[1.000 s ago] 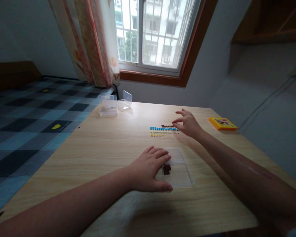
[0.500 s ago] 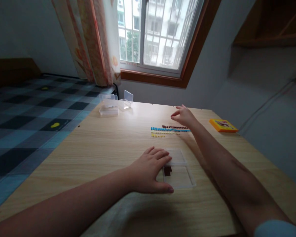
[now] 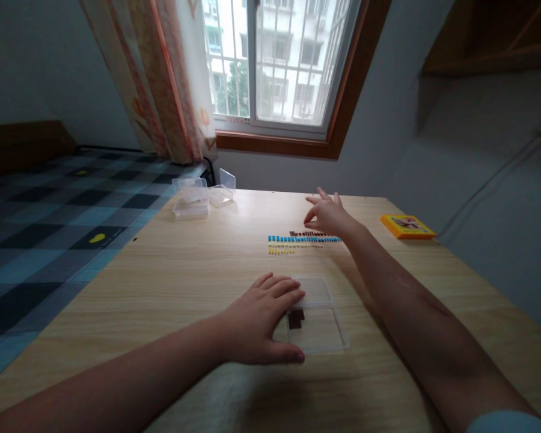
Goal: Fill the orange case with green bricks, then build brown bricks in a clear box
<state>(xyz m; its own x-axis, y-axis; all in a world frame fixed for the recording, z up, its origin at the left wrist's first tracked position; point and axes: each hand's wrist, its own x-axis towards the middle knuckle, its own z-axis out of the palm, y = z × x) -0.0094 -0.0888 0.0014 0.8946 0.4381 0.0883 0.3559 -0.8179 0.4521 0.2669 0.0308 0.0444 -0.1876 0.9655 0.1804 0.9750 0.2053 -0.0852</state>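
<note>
My left hand [image 3: 265, 319] lies with fingers stretched and thumb apart at the left side of an open clear plastic box [image 3: 341, 346]. Its fingertips touch the box near the lid [image 3: 316, 291]. Dark brown pieces [image 3: 294, 320] lie together in the box's left corner. Farther back, my right hand [image 3: 330, 215] pinches thumb and forefinger together, other fingers raised. Anything between those fingertips is too small to make out. Just below it is a row of tiny brown pieces [image 3: 300, 234], partly hidden by the hand. Rows of blue pieces [image 3: 282, 239] and yellow pieces [image 3: 279, 252] lie nearer me.
Two more open clear boxes, one on the left [image 3: 192, 207] and one beside it [image 3: 222, 193], stand at the table's far left. A yellow-orange flat box [image 3: 407, 227] lies near the right edge. A bed with a checked cover [image 3: 72, 222] adjoins the table's left side.
My right hand has come down nearer the row of brown pieces, its other fingers spreading upward. My left hand stays at the box. The whole view has shifted slightly.
</note>
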